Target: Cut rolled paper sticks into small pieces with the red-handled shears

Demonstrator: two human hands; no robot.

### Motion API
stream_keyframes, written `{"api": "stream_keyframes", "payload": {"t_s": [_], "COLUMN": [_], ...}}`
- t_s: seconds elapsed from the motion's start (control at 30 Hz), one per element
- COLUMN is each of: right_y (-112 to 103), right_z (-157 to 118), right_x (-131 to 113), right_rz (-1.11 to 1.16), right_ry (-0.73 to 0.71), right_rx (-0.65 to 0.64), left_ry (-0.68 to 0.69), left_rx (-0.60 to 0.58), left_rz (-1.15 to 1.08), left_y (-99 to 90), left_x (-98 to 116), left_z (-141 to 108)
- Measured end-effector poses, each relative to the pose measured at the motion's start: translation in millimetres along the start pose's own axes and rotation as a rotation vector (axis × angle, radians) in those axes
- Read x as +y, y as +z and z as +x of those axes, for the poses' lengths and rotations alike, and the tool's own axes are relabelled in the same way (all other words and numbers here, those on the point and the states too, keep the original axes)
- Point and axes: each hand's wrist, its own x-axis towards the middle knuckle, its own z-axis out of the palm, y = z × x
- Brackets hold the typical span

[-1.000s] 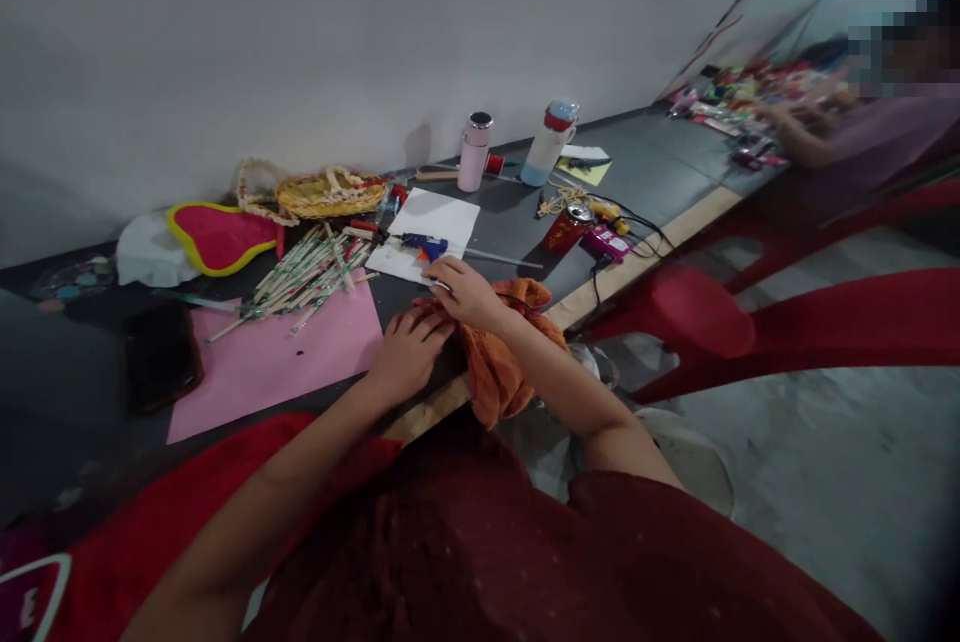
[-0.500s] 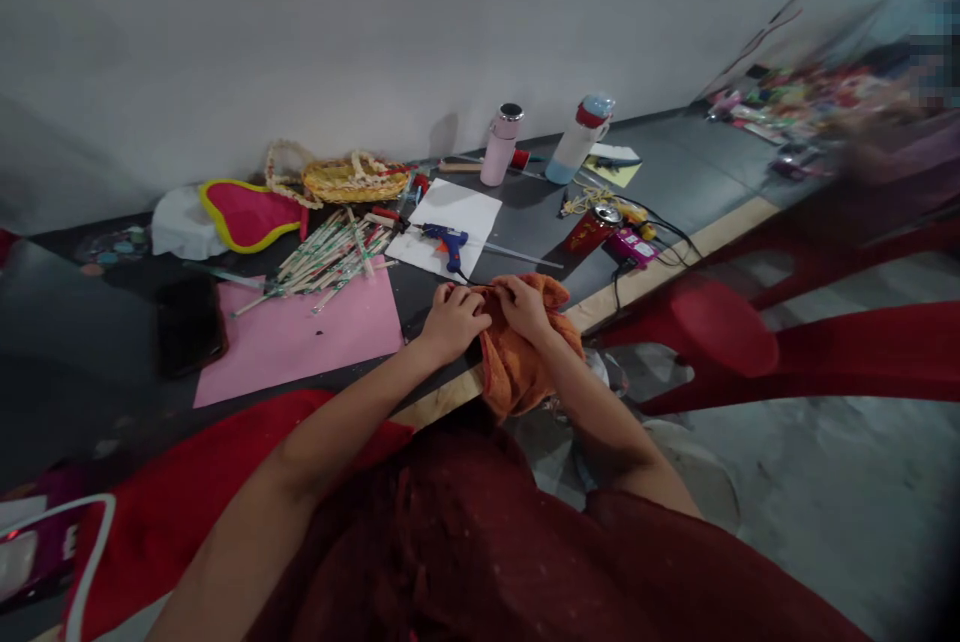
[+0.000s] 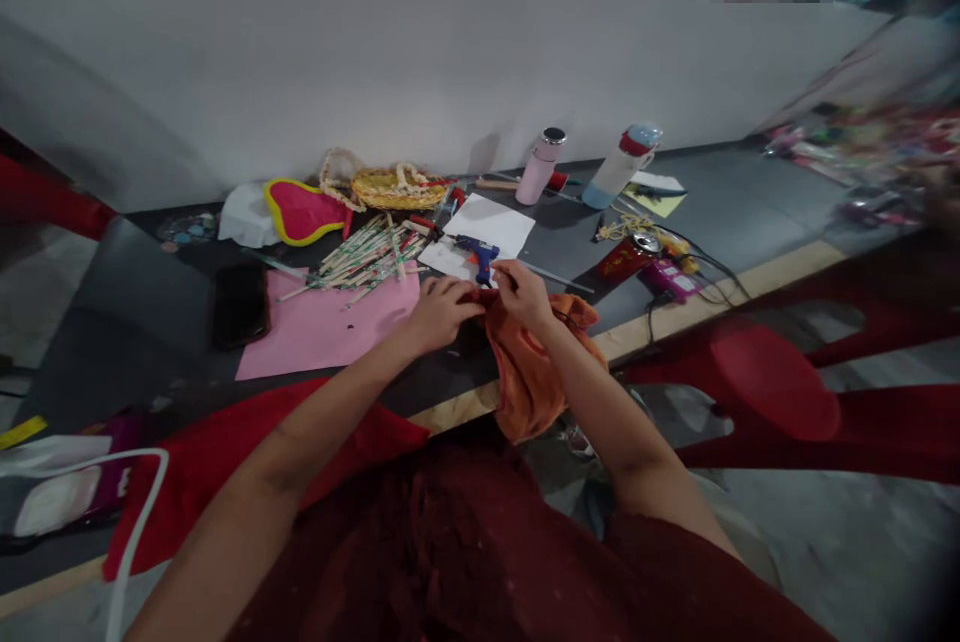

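Note:
A bunched orange cloth (image 3: 526, 377) with a darker red edge hangs over the wooden front edge of the table. My left hand (image 3: 441, 312) has its fingers closed on the left end of that red edge. My right hand (image 3: 525, 294) pinches the edge a little further right, with its wrist over the cloth. The fingertips are partly hidden, so the exact grip is unclear. Just beyond my hands, a blue glue gun (image 3: 478, 252) rests on a white sheet (image 3: 506, 222). Several thin patterned sticks (image 3: 367, 257) are heaped to the left on pink paper (image 3: 300, 347).
A phone (image 3: 240, 305) lies left of the pink paper. Behind are a yellow basket (image 3: 397, 190), a pink flask (image 3: 540, 167) and a white-blue bottle (image 3: 619, 167). A red can (image 3: 626, 257) stands among cables at right. Red chairs (image 3: 772, 377) stand beside the table; red fabric (image 3: 247, 457) lies in front.
My view has swung left, so the scene sits further right. My right hand has risen slightly off the cloth's body, stretching its edge, while my left hand keeps close to the other end.

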Motion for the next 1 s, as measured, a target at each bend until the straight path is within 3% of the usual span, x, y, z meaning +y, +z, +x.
{"api": "stream_keyframes", "payload": {"t_s": [0.13,0.2,0.27,0.43,0.63,0.8,1.0], "right_y": [20,36,55,93,123,133,116], "right_z": [46,70,92,136,165,172,187], "right_x": [-23,-30,-32,-30,-29,-34,-45], "right_rz": [-0.069,-0.188,-0.393,-0.524,-0.637,-0.667,-0.643], "right_ry": [-0.127,-0.132,-0.114,-0.065,0.033,0.049,0.053], "right_rx": [-0.144,-0.253,-0.359,-0.412,-0.468,-0.506,-0.508], "left_ry": [-0.253,-0.300,-0.300,-0.278,-0.242,-0.271,-0.279], "left_rx": [0.060,0.081,0.105,0.303,0.405,0.458,0.490], "left_rz": [0.017,0.046,0.069,0.100,0.004,-0.062,-0.123], "left_y": [-23.2,-31.0,-33.6,-23.7,-19.2,-19.8,-16.2], "left_x": [-24,-32,-34,-33,-40,-47,-54], "left_z": [-24,-40,-58,-95,-102,-102,-102]}}
